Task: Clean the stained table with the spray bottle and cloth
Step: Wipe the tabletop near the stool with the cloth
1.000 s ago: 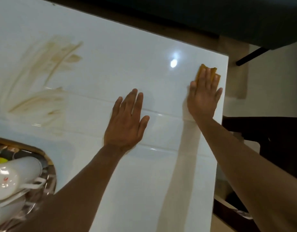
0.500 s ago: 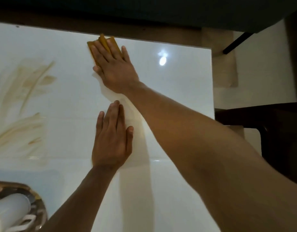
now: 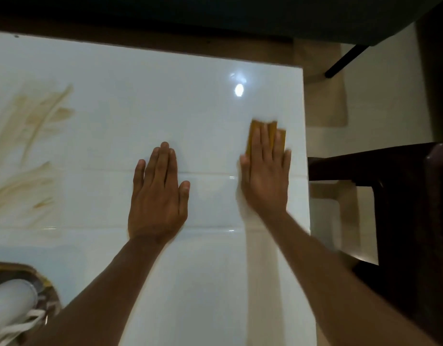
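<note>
**Two flat hands on a white surface, cloth under the right one**

At the near left corner of the surface [image 3: 215, 283], a white spray bottle [image 3: 10, 299] lies on its side in a dark, patterned tray [image 3: 49, 293], cut off by the picture's edge. Beyond it, along the left edge, brownish stains [image 3: 38, 116] streak the glossy white top in two smeared patches, one farther away and one nearer. Toward the middle, the left hand [image 3: 156, 196] rests palm down on the bare top, fingers straight and held close together, gripping nothing. Just to its right, apart from it, the right hand [image 3: 265, 178] lies flat with straight fingers pressing on a yellow-orange cloth [image 3: 255, 132]; the cloth shows only past the fingertips, near the right edge of the surface and well away from the stains. A bright light reflection [image 3: 239, 89] sits beyond the cloth, toward the far right corner. Past the right edge stands dark wooden furniture [image 3: 402, 208] on a pale floor [image 3: 385, 96].
</note>
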